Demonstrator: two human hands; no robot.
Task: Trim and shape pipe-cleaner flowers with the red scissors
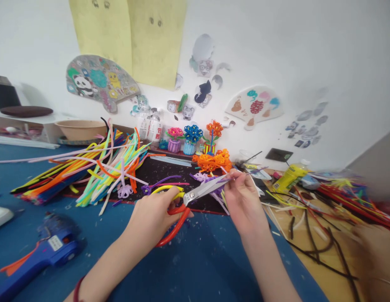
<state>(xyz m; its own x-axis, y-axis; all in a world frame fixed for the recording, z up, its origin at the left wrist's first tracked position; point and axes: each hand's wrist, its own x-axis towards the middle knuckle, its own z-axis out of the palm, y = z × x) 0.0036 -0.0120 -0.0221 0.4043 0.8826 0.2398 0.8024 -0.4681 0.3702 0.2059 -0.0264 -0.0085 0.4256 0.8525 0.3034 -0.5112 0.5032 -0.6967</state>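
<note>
My left hand [160, 209] is closed around the handles of a pair of scissors [199, 193], one handle loop red and the other yellow. The blades point right and reach my right hand [243, 197]. Between its pinched fingertips, my right hand holds a thin purple pipe cleaner [222, 181], which runs along the blades. Whether the blades are closed on it I cannot tell. Behind the hands lie orange pipe-cleaner flowers [214, 160] and lilac pipe-cleaner pieces [203, 178]. A lilac flower piece [125, 191] sits farther left.
Bundles of colourful pipe cleaners [110, 167] lie on the left, with a blue glue gun [53, 247] nearer me. Small potted flowers [193, 138] stand by the wall. At right are a yellow bottle [291, 176], black strips [311, 243] and another person's blurred arm [377, 260].
</note>
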